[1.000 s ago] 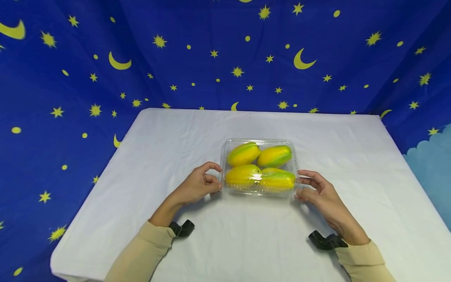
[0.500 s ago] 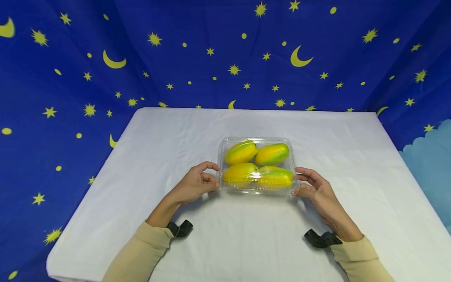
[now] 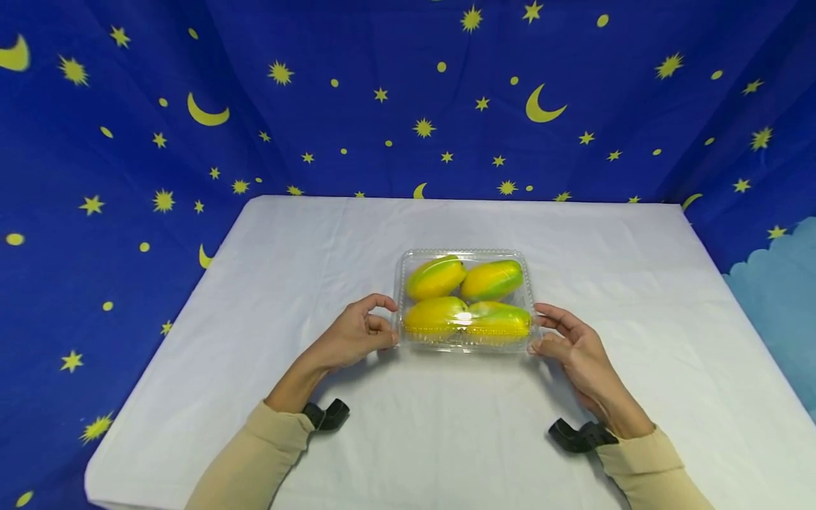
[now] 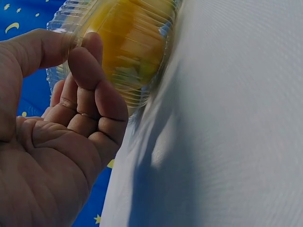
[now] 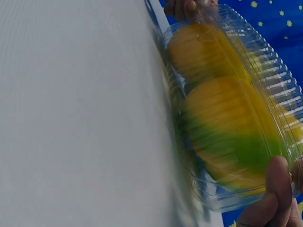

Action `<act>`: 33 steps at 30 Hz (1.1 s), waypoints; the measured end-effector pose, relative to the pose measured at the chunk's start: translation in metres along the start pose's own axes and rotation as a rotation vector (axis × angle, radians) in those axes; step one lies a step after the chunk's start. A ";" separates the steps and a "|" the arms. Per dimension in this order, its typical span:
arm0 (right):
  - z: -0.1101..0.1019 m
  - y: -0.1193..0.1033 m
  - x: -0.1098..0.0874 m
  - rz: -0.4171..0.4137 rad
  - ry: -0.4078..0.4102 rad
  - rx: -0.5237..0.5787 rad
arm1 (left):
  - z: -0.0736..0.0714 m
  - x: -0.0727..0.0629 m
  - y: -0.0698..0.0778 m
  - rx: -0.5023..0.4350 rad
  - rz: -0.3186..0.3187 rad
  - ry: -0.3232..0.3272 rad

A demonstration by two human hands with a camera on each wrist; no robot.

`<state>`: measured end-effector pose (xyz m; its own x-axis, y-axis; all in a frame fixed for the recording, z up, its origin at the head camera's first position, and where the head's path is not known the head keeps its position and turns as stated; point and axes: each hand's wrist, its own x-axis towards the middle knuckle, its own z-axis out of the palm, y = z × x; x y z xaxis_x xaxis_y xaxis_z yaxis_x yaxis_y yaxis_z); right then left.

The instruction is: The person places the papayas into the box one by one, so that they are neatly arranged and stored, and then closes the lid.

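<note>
A clear plastic clamshell container [image 3: 464, 251] with a ribbed rim sits on the white cloth in the head view. Through its clear top I see several yellow-green mangoes [image 3: 492, 280], which look like model fruit. At its left side, my left hand [image 3: 352, 333] pinches the rim between thumb and curled fingers, as the left wrist view shows of the container edge [image 4: 61, 21]. On the opposite side my right hand [image 3: 579, 354] pinches the rim, thumb toward the front corner. In the right wrist view the thumb [image 5: 278, 182] lies against the plastic wall; the other fingers are mostly hidden.
The white cloth [image 3: 408, 432] covers the whole table. A blue curtain [image 3: 357, 106] with yellow stars and moons hangs behind and along the sides. Black wrist straps [image 3: 328, 414] sit at both cuffs.
The whole scene shifted slightly left in the head view between the first two frames. Both hands keep their hold on the container's sides, and the mangoes have not moved within it.
</note>
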<state>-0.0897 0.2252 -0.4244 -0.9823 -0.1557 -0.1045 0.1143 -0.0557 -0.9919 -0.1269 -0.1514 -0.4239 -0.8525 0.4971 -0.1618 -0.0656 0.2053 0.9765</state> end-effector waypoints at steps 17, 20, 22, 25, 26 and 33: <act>0.001 0.000 0.002 -0.001 -0.040 -0.006 | -0.002 -0.002 -0.002 0.007 0.018 0.011; 0.000 -0.001 0.003 0.011 -0.050 -0.048 | -0.003 -0.003 -0.002 0.031 0.027 0.001; -0.001 -0.001 0.003 0.027 -0.054 -0.098 | -0.004 -0.003 -0.002 0.049 0.038 -0.006; -0.002 -0.002 0.004 0.058 -0.051 -0.154 | -0.005 -0.003 -0.002 0.083 0.059 -0.014; -0.002 -0.001 0.004 0.062 -0.049 -0.166 | -0.006 -0.003 -0.002 0.095 0.069 -0.018; -0.005 0.003 0.001 -0.017 -0.036 -0.177 | -0.013 -0.003 -0.003 0.220 0.077 0.042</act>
<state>-0.0910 0.2297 -0.4278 -0.9775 -0.1919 -0.0880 0.0667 0.1150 -0.9911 -0.1310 -0.1641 -0.4243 -0.8717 0.4838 -0.0776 0.1111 0.3496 0.9303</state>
